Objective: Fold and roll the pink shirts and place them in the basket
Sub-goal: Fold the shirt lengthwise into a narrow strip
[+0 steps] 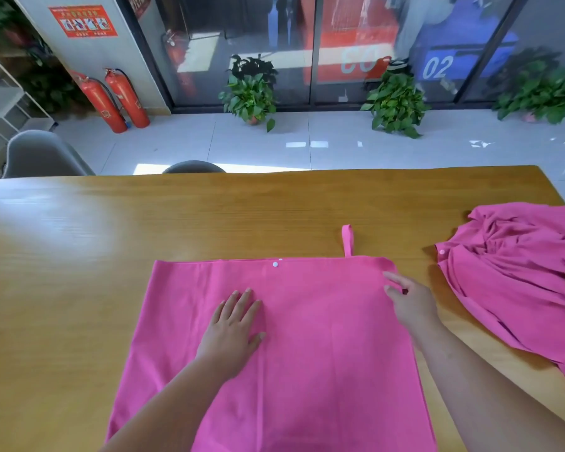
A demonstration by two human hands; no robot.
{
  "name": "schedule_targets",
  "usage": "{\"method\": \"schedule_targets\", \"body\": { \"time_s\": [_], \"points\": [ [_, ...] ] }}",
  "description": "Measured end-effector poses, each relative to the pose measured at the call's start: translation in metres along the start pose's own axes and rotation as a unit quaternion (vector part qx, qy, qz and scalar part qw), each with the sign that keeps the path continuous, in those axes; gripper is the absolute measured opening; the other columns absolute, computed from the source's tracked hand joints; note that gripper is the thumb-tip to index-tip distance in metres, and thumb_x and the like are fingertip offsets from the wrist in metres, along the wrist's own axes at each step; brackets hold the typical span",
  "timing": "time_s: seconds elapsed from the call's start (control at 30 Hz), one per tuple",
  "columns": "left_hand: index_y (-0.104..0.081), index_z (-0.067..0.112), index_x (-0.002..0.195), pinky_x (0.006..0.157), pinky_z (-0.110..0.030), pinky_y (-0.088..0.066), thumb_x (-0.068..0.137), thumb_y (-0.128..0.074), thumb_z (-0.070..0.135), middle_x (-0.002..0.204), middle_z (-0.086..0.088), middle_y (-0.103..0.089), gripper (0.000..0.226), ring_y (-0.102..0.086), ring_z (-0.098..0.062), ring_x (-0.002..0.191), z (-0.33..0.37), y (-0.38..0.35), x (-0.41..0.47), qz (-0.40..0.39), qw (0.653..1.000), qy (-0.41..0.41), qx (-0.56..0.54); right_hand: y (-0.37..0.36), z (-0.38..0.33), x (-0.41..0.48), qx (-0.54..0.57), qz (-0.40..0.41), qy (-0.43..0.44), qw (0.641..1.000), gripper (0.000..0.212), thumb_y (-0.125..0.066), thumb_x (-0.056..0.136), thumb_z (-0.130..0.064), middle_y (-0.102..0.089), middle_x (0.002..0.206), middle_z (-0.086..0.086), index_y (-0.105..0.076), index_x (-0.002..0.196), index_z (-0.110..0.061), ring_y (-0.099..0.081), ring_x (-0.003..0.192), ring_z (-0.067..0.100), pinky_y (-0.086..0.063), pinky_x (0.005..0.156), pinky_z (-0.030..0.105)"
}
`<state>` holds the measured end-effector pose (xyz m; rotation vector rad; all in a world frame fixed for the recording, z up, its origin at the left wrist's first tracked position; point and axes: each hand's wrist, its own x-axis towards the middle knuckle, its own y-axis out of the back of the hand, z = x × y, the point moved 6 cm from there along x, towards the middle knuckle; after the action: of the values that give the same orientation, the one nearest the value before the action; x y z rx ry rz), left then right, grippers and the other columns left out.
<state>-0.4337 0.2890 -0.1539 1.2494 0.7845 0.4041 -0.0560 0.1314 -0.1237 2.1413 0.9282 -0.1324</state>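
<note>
A pink shirt [323, 337] lies spread flat on the wooden table [111, 239] right in front of me, a white button and a narrow pink loop at its far edge. My left hand [234, 324] presses flat on its middle with straight fingers. My right hand [408, 300] sits at the shirt's far right corner, fingers curled and pinching the cloth edge. A second pink shirt [519, 282] lies crumpled in a heap on the table's right side. No basket is in view.
Beyond the table's far edge stand a grey chair [40, 154] and a dark chair back [193, 167]. Two red fire extinguishers [115, 99] and potted plants [252, 89] line the glass wall. The table's left half is bare wood.
</note>
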Motion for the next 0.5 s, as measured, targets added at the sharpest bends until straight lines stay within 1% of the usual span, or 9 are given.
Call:
{"method": "schedule_targets", "body": {
  "time_s": [0.07, 0.1, 0.17, 0.2, 0.3, 0.33, 0.37, 0.43, 0.5],
  "points": [
    [-0.011, 0.030, 0.170, 0.133, -0.045, -0.002, 0.107, -0.032, 0.061, 0.178, 0.004, 0.004, 0.073, 0.007, -0.025, 0.164, 0.000, 0.005, 0.011, 0.008, 1.000, 0.006, -0.016, 0.001, 0.008, 0.006, 0.010, 0.016, -0.028, 0.999, 0.032, -0.067, 0.102, -0.019, -0.074, 0.103, 0.003, -0.075, 0.129, -0.033, -0.051, 0.045, 0.006, -0.045, 0.052, 0.028],
    [-0.016, 0.029, 0.170, 0.133, -0.045, -0.005, 0.107, -0.035, 0.061, 0.178, 0.002, 0.000, 0.073, 0.003, -0.026, 0.164, -0.001, 0.007, 0.016, 0.016, 1.000, 0.008, -0.026, -0.001, 0.012, 0.009, 0.008, 0.021, -0.034, 0.999, 0.031, -0.067, 0.101, -0.018, -0.073, 0.088, -0.001, -0.076, 0.126, -0.034, -0.044, 0.038, 0.006, -0.041, 0.047, 0.027],
    [-0.021, 0.028, 0.169, 0.133, -0.046, -0.009, 0.106, -0.040, 0.059, 0.178, 0.001, -0.007, 0.072, -0.001, -0.027, 0.164, -0.003, 0.011, 0.028, 0.026, 0.999, 0.017, -0.044, -0.001, 0.015, 0.013, 0.008, 0.034, -0.039, 0.999, 0.027, -0.067, 0.100, -0.019, -0.066, 0.065, -0.007, -0.078, 0.116, -0.037, -0.043, 0.038, 0.011, -0.040, 0.048, 0.027],
    [-0.022, 0.027, 0.168, 0.133, -0.045, -0.010, 0.107, -0.042, 0.057, 0.177, 0.001, -0.009, 0.072, -0.003, -0.027, 0.164, -0.004, 0.013, 0.034, 0.030, 0.998, 0.021, -0.052, 0.000, 0.014, 0.015, 0.004, 0.041, -0.037, 0.998, 0.024, -0.068, 0.099, -0.021, -0.067, 0.065, -0.007, -0.079, 0.111, -0.038, -0.048, 0.043, 0.013, -0.043, 0.051, 0.029],
    [-0.029, 0.025, 0.166, 0.132, -0.044, -0.015, 0.107, -0.050, 0.047, 0.175, 0.001, -0.020, 0.067, -0.012, -0.027, 0.163, -0.004, 0.025, 0.054, 0.046, 0.997, 0.023, -0.066, 0.002, 0.010, 0.020, -0.001, 0.057, -0.021, 0.998, 0.011, -0.075, 0.094, -0.029, -0.077, 0.091, -0.009, -0.080, 0.100, -0.038, -0.069, 0.076, 0.019, -0.057, 0.076, 0.038],
    [-0.033, 0.024, 0.164, 0.131, -0.044, -0.018, 0.106, -0.054, 0.042, 0.173, 0.001, -0.027, 0.064, -0.018, -0.027, 0.161, -0.004, 0.030, 0.061, 0.053, 0.996, 0.022, -0.070, 0.002, 0.009, 0.021, 0.000, 0.062, -0.019, 0.998, 0.009, -0.077, 0.093, -0.030, -0.076, 0.092, -0.013, -0.079, 0.096, -0.038, -0.071, 0.083, 0.019, -0.058, 0.081, 0.040],
    [-0.038, 0.024, 0.161, 0.129, -0.043, -0.023, 0.105, -0.057, 0.037, 0.168, 0.002, -0.035, 0.061, -0.025, -0.027, 0.158, -0.004, 0.037, 0.067, 0.062, 0.995, 0.022, -0.073, 0.002, 0.008, 0.022, -0.002, 0.066, -0.021, 0.998, 0.008, -0.078, 0.092, -0.029, -0.074, 0.090, -0.016, -0.078, 0.094, -0.037, -0.071, 0.084, 0.016, -0.057, 0.080, 0.039],
    [-0.049, 0.025, 0.153, 0.122, -0.043, -0.033, 0.101, -0.062, 0.029, 0.154, 0.005, -0.050, 0.054, -0.039, -0.025, 0.147, -0.004, 0.049, 0.081, 0.080, 0.994, 0.027, -0.076, 0.003, 0.006, 0.025, -0.013, 0.074, -0.024, 0.997, 0.008, -0.080, 0.091, -0.026, -0.070, 0.085, -0.018, -0.076, 0.095, -0.032, -0.066, 0.080, 0.008, -0.051, 0.071, 0.034],
    [-0.054, 0.026, 0.149, 0.115, -0.042, -0.039, 0.100, -0.063, 0.026, 0.143, 0.008, -0.057, 0.050, -0.045, -0.024, 0.137, -0.003, 0.056, 0.094, 0.081, 0.994, 0.033, -0.071, 0.005, 0.004, 0.029, -0.034, 0.077, -0.026, 0.996, 0.015, -0.081, 0.090, -0.024, -0.069, 0.086, -0.017, -0.071, 0.098, -0.030, -0.063, 0.077, 0.005, -0.043, 0.063, 0.030]
  ]
}}
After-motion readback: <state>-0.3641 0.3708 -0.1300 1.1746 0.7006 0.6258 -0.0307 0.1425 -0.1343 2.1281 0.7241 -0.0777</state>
